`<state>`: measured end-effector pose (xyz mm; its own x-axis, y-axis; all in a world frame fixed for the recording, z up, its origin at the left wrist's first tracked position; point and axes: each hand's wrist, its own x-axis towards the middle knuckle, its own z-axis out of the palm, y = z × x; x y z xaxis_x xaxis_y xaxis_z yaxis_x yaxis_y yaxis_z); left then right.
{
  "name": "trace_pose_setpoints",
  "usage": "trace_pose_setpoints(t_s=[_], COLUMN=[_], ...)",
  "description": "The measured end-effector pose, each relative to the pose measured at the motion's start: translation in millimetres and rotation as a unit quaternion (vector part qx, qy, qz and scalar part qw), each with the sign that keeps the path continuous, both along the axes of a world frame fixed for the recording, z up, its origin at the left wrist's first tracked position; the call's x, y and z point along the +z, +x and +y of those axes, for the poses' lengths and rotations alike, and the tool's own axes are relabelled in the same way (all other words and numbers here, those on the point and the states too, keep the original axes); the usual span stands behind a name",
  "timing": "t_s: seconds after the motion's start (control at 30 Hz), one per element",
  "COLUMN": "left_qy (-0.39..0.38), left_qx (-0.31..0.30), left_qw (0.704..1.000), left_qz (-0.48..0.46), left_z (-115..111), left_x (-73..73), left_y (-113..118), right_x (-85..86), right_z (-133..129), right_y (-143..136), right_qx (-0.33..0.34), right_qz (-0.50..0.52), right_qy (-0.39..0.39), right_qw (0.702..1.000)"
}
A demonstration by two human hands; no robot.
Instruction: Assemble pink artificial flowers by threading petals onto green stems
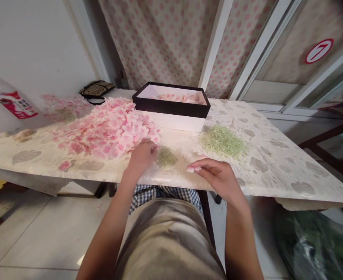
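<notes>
My right hand (219,175) hovers above the front of the table, thumb and fingers pinched on a small whitish-pink flower petal (194,169). At the edge of a big heap of pink artificial flower petals (110,128) is my left hand (142,155), its fingers curled together; what they hold, if anything, I cannot make out. Between my hands lies a small clump of thin green stems (167,157), close to the left fingertips. A larger pile of light green stems (223,140) rests farther back on the right.
A white box with a black rim (171,107) stands behind the heap, with pink flowers inside. On the left are a plastic bottle with a red label (18,105) and a dark patterned pouch (97,89). The patterned tablecloth (279,163) extends right. A plastic bag (311,249) sits below the table.
</notes>
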<state>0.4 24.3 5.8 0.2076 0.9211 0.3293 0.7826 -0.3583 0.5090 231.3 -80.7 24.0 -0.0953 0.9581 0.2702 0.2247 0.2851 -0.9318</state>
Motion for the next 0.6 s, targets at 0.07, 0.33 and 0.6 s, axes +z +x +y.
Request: trace_pose_setpoints(t_s=[0.07,0.33,0.6], left_qy=[0.007,0.063,-0.006], left_qx=[0.017,0.049,-0.111], left_qw=[1.0,0.978,0.956], left_qz=[-0.018,-0.193,-0.271], left_z=[3,1,-63], left_x=[-0.5,6.3,36.3], left_y=[2,1,17], right_x=[-1.2,-8.2,4.0], right_z=[1,6,-2], right_y=[-1,-7,-37], right_qx=[-0.006,-0.033,0.009], right_qz=[0.0,0.022,0.003], right_qy=[0.007,0.031,0.172], right_qw=[1.0,0.999,0.985])
